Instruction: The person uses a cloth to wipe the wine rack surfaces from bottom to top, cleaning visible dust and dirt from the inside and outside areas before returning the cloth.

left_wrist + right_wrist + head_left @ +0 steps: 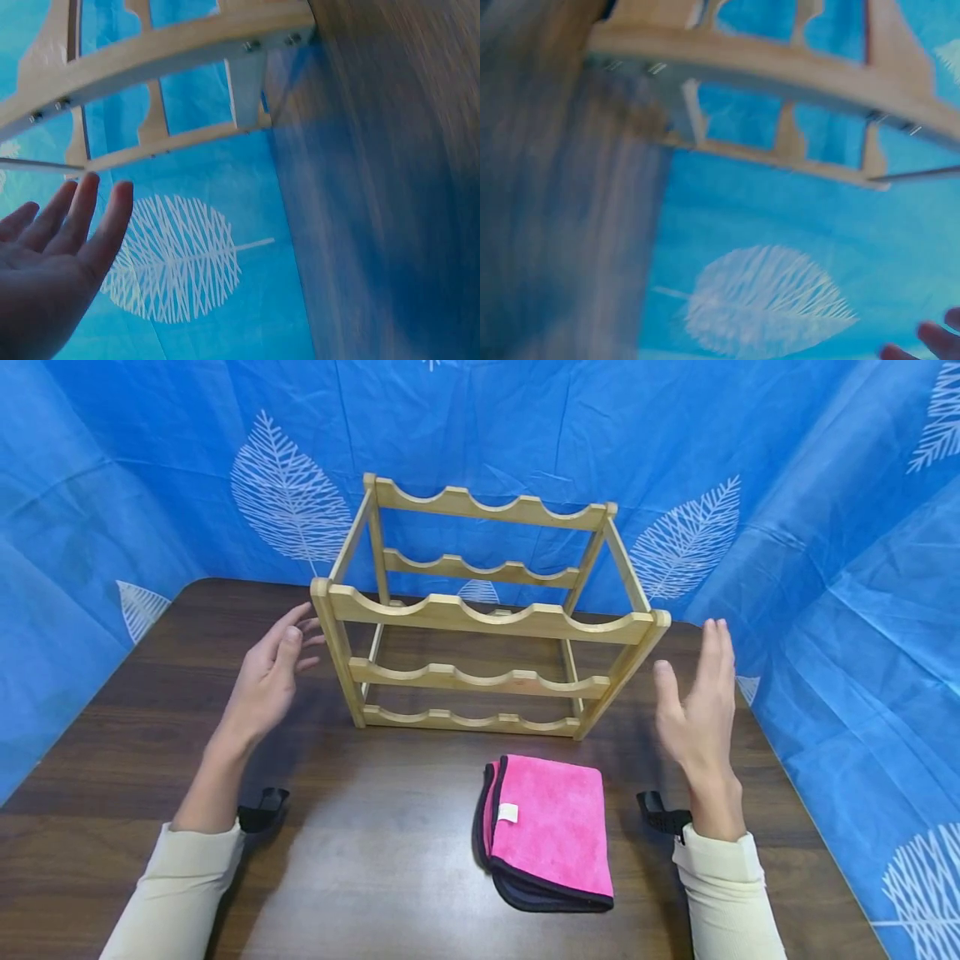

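A pale wooden rack (pixel 491 617) with scalloped crossbars on three levels stands upright toward the back of the table. Beside its left front post is my left hand (pixel 268 672), fingers extended and loosely spread, holding nothing. In the left wrist view that hand (pixel 56 262) shows below the rack's side frame (pixel 165 56). My right hand (pixel 699 706) is raised off the rack's right side, fingers straight and thumb apart, holding nothing. Only fingertips (pixel 937 339) of it show in the right wrist view. A folded pink cloth (pixel 553 827) with black edging lies in front of the rack.
The dark wood-grain table (pixel 360 843) carries the rack and cloth. Blue fabric (pixel 480 435) with white leaf prints hangs behind and along both sides. A black strap (pixel 262 810) circles the left wrist, and another strap (pixel 663 817) the right.
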`<state>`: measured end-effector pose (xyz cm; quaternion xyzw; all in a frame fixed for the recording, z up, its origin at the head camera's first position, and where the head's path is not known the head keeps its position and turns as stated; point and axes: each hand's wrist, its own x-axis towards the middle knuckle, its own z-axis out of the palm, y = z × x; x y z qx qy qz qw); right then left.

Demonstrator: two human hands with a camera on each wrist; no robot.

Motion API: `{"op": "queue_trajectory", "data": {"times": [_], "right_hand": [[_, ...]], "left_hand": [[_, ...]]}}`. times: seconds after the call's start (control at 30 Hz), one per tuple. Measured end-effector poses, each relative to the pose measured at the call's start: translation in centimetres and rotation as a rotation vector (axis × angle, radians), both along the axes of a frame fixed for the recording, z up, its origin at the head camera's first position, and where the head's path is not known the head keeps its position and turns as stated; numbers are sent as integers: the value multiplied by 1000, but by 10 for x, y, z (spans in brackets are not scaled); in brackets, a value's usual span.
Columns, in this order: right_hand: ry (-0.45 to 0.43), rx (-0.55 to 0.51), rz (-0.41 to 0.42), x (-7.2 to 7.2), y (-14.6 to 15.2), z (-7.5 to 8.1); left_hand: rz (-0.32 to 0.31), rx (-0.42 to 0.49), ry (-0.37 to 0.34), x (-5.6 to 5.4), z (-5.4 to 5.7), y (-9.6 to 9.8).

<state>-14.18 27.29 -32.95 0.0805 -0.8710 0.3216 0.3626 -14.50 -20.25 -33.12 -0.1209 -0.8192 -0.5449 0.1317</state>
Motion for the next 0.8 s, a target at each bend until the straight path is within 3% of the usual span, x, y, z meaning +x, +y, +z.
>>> {"op": "queue_trajectory", "data": {"times": [0.17,0.27,0.33,0.5,0.67,0.8], "right_hand": [[356,-99,-33,10,-26,19],[464,-133,3,19,-45,31],[486,-115,49,24,-54,36],[383,-2,196,36,-65,40],[227,101,323,46,-69,39],[35,177,390,54,-73,35]], "left_hand": [[-89,73,-2,1,1,7],[-103,113,-13,1,0,8],[-106,137,-34,0,0,9],[-118,201,-96,0,1,9],[-141,181,-123,-1,1,9],[-126,162,-129,-2,-1,11]]}}
